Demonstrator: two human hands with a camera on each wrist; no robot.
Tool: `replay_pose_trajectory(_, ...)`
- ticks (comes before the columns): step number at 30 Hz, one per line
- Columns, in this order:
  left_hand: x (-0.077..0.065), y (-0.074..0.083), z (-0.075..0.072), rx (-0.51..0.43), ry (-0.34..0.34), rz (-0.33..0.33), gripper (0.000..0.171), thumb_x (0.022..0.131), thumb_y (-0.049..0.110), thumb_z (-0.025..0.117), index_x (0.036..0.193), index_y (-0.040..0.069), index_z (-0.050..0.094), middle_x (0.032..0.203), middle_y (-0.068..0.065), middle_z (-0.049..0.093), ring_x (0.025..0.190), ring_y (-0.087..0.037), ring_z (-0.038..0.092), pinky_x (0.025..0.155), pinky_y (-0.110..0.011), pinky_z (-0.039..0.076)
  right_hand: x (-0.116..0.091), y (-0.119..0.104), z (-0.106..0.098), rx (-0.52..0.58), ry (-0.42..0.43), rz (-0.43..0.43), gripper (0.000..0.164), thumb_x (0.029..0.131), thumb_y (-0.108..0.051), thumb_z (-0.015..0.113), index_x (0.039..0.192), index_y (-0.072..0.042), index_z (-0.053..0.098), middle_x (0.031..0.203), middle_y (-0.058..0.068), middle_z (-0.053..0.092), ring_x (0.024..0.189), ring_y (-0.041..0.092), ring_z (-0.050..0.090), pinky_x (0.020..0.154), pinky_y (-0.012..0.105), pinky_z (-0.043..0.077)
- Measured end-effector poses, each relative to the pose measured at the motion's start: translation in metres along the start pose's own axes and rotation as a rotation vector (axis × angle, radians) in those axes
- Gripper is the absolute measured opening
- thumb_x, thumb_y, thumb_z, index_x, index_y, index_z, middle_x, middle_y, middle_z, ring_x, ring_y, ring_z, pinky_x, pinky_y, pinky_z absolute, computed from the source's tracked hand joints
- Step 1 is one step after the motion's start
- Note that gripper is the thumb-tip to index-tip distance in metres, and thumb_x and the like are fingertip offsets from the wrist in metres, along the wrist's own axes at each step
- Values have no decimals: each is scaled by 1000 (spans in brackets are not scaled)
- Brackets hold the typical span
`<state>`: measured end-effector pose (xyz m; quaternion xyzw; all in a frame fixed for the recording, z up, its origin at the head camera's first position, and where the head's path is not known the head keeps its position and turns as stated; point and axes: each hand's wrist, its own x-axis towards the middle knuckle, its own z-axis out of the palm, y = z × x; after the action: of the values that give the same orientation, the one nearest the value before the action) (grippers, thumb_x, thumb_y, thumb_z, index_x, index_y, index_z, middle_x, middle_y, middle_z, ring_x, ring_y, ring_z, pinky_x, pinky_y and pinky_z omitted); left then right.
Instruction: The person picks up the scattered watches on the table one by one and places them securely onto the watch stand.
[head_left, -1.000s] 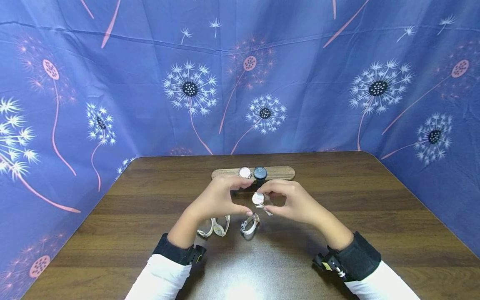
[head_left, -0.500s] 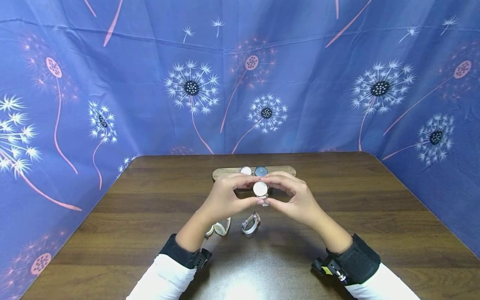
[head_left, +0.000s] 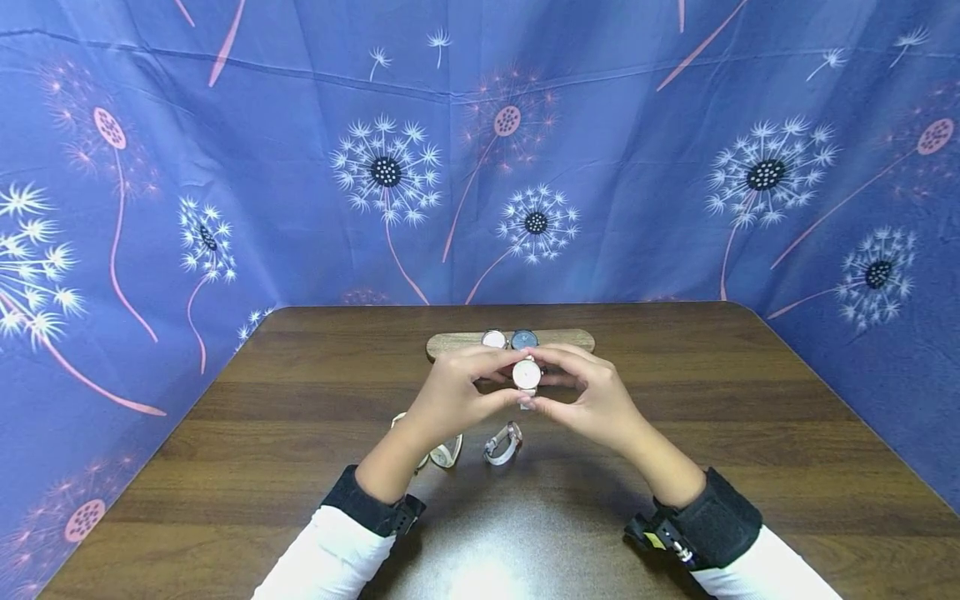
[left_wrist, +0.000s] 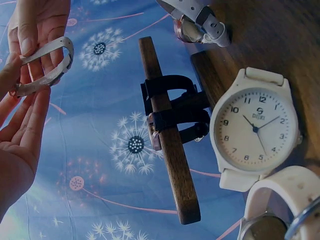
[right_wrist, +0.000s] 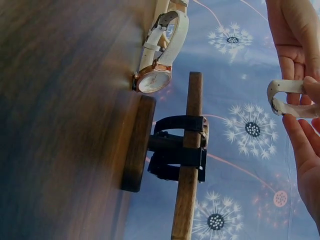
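the left hand (head_left: pixel 459 385) and the right hand (head_left: pixel 594 390) are both clamped on 1 analog wristwatch with a white strap (head_left: pixel 527 374), thumbs below, index fingers above, the 2 sets of fingertips meeting around it. the watch is in the air between the hands, its pale round dial turned toward the wearer of the head camera; in both wrist views its strap curves into a loop.

to handle it well, pinch at the strap ends rather than across the dial, with light, even pressure so the loop is not crushed. let 1 hand have a firm hold before the other loosens.

just beyond is a wooden watch display stand (head_left: pixel 454 342), apart from the held watch in the wrist views. its bar carries 2 watches side by side: a pale-dial watch (head_left: pixel 493 338) and a dark-dial watch (head_left: pixel 523 339). black straps wrap the bar, so any reach there should be slow, to avoid a knock.

nearer the wearer, a rose-gold-rimmed watch (right_wrist: pixel 154 80) rests on the brown wood-grain table (head_left: pixel 675 383). left of it, a white watch with printed numerals (left_wrist: pixel 256 127) lies beside another white-strapped watch (left_wrist: pixel 295 182), both near the left forearm; raised wrists would best clear them.
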<state>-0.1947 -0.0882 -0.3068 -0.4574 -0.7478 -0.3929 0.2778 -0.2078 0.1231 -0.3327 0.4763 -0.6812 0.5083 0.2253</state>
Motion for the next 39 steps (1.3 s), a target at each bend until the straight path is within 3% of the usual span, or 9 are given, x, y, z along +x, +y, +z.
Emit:
replay_pose_trajectory(4, 0, 0, 1, 30, -5, -5, 50, 71, 9, 86, 117, -2, 69, 101, -12, 72, 82, -16, 70, 77, -16, 53, 0, -2, 0, 8, 18, 0, 61, 63, 21, 80, 120, 13, 59, 116, 26, 61, 110, 13, 60, 79, 31, 56)
replay_pose_trajectory(11, 2, 3, 2, -119, -34, -111, 53, 74, 2, 83, 122, -9, 62, 109, -20, 69, 87, -21, 71, 79, -20, 54, 0, -4, -1, 40, 47, 34, 57, 63, 22, 79, 116, 14, 61, 113, 26, 63, 109, 13, 62, 79, 32, 56)
replay_pose_trajectory(16, 3, 3, 0, -162, -50, -150, 50, 74, 5, 83, 118, -9, 64, 112, -20, 68, 90, -23, 71, 81, -23, 55, 1, -1, -5, 50, 62, 67, 55, 65, 23, 77, 116, 14, 60, 111, 26, 64, 104, 12, 64, 79, 32, 56)
replay_pose_trajectory(22, 2, -9, -14, -137, -2, -179, 45, 76, 4, 83, 116, -7, 66, 110, -19, 69, 94, -27, 70, 82, -28, 55, 3, 5, -20, 9, 110, 144, 53, 67, 22, 76, 116, 11, 62, 105, 24, 66, 94, 14, 67, 76, 31, 57)
replay_pose_trajectory(29, -6, -29, -40, -73, 41, -339, 34, 80, 7, 80, 111, -3, 69, 110, -16, 69, 96, -30, 69, 83, -37, 56, 1, 16, -58, -126, 80, 346, 49, 75, 9, 79, 121, 5, 62, 108, 20, 67, 88, 7, 68, 75, 27, 57)
replay_pose_trajectory(33, -14, -43, -55, -23, 21, -430, 33, 82, 9, 79, 111, -3, 69, 109, -18, 69, 95, -35, 69, 84, -41, 56, -3, 28, -79, -250, 86, 376, 49, 76, 4, 80, 122, 2, 63, 105, 17, 68, 87, 4, 66, 74, 19, 55)
replay_pose_trajectory(39, -23, -68, -74, 35, -27, -566, 31, 84, 12, 77, 110, -2, 70, 106, -17, 71, 94, -31, 70, 81, -40, 57, -12, 51, -98, -351, 70, 405, 45, 78, -2, 81, 120, 2, 64, 103, 16, 69, 84, 15, 67, 72, 16, 53)
